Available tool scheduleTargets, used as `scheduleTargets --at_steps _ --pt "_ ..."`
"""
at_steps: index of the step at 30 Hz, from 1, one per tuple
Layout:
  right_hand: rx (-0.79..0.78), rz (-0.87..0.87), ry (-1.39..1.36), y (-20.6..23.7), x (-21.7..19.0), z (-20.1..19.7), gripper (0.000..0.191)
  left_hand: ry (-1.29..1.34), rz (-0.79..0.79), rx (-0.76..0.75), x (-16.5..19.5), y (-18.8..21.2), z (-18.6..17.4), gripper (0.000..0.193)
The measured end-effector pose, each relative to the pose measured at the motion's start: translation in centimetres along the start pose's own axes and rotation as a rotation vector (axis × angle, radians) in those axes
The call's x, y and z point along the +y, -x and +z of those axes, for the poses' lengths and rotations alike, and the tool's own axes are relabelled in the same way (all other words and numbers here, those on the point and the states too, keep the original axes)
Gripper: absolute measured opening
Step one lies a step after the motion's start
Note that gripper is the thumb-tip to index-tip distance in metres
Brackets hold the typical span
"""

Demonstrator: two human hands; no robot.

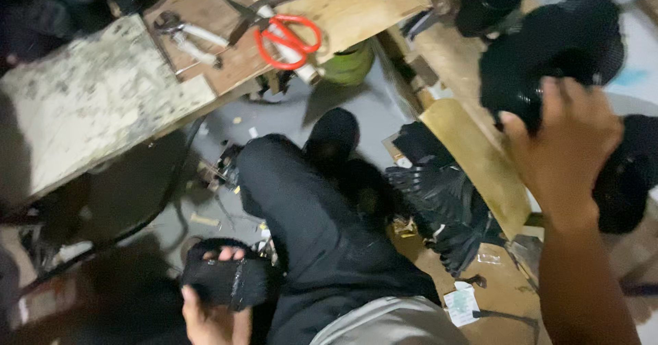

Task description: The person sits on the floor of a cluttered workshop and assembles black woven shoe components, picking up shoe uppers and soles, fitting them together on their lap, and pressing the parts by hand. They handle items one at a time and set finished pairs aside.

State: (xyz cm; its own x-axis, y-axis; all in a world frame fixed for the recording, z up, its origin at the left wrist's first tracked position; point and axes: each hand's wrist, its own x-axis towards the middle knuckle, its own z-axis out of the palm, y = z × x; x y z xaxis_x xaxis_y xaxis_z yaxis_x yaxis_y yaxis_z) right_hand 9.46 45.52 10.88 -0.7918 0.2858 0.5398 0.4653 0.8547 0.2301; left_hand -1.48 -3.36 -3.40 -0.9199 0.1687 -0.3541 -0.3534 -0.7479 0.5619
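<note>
My left hand [212,314] is closed around a black mesh piece [226,282] low beside my knee. My right hand [565,150] grips another black mesh piece [548,50] at the wooden bench [473,153]. The view is blurred, so I might knock the stacked pieces [439,201] below.
</note>
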Motion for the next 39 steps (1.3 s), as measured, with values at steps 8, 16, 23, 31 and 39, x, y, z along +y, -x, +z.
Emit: scheduleTargets --at_steps 8,16,23,31,39 --pt "-0.306 -0.086 -1.010 2.1 -17.3 -0.5 0.043 0.200 -0.213 -0.140 -1.6 -2.1 6.1 0.056" --pt "-1.130 0.253 -1.607 6.3 -28.6 4.5 0.041 0.145 -0.250 -0.081 -1.7 -3.4 3.7 0.041" --pt "-1.409 0.137 -1.755 8.8 -27.3 7.4 0.029 0.094 -0.186 -0.114 -1.9 -2.8 0.4 0.029" --pt "-1.522 0.627 -2.615 8.2 -26.3 5.7 0.024 -0.097 -0.041 0.175 -1.4 -5.4 -0.9 0.041" --pt "-1.430 0.745 -2.725 7.2 -26.4 6.8 0.020 0.111 -0.074 -0.190 0.7 -4.2 -0.6 0.042"
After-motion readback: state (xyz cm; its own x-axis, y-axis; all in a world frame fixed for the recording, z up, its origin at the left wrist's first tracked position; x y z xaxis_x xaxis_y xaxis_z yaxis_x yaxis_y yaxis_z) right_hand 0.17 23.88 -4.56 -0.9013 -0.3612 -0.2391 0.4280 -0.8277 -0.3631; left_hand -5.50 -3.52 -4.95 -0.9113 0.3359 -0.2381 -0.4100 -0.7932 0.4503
